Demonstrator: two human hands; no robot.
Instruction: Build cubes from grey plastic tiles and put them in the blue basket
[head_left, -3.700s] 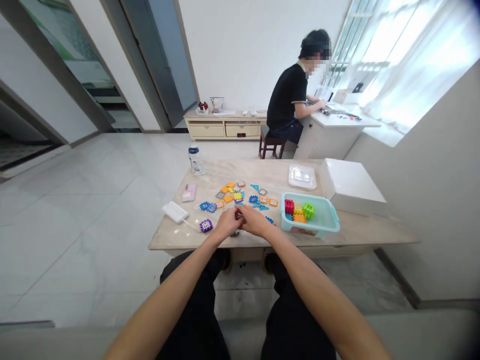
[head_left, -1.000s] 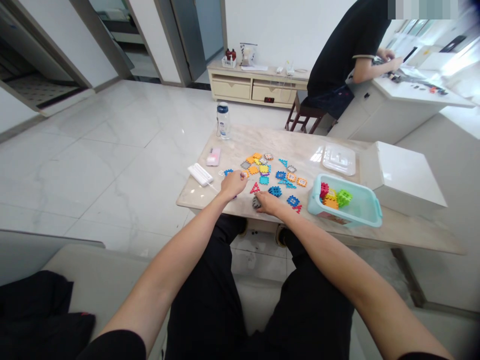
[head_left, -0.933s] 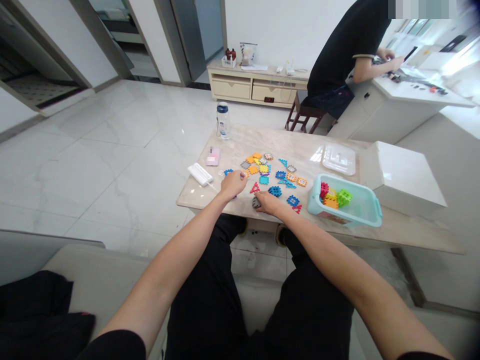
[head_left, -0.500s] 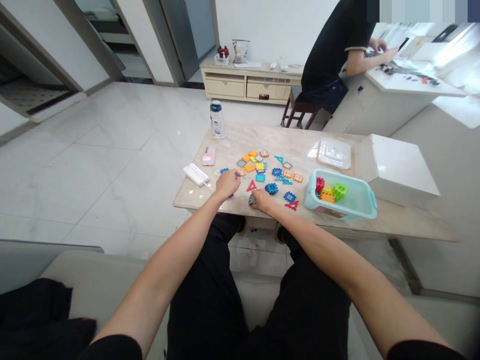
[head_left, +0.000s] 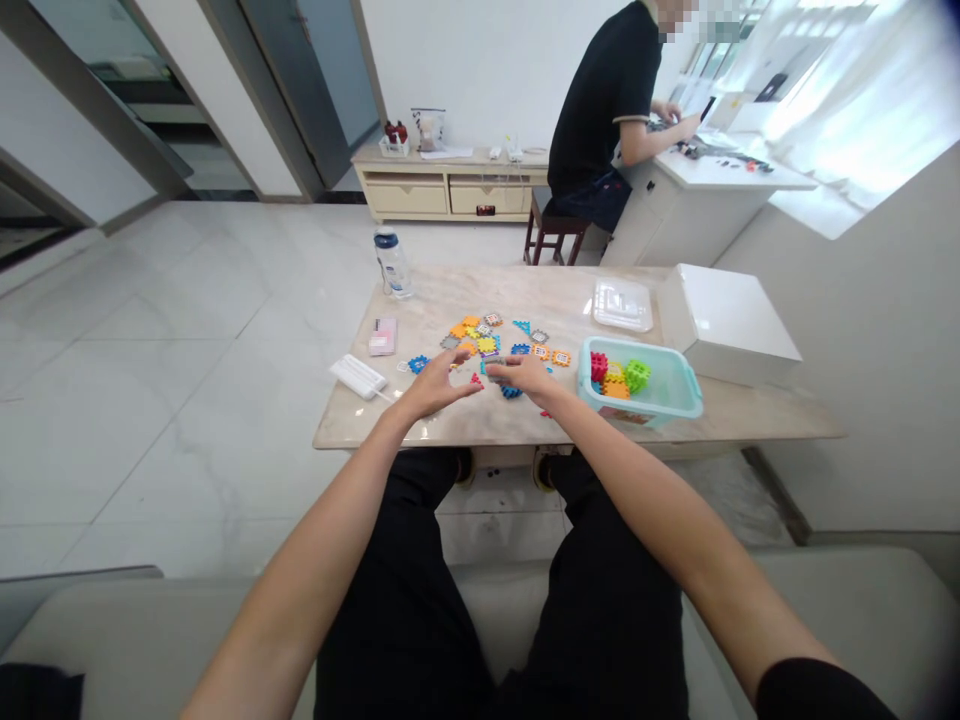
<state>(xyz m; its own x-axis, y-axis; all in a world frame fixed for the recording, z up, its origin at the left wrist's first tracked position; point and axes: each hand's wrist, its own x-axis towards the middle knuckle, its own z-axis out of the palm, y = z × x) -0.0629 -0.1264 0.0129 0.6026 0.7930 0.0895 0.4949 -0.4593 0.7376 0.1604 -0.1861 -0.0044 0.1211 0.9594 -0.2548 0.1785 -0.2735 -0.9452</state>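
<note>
Marble table [head_left: 525,425], near edge: left hand [head_left: 435,392] open, fingers splayed, holding nothing. Right hand [head_left: 523,375] over grey plastic piece [head_left: 493,365], grip unclear. Blue plastic piece [head_left: 511,392] partly hidden beneath. Teal tub [head_left: 660,410] right.

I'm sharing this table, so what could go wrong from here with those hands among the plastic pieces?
The right hand sits low over the interlocking plastic pieces, so it could nudge them out of place. The blue piece lies fairly near the front edge of the marble table and might get knocked off. A careless reach could also tip the upright water bottle.
</note>
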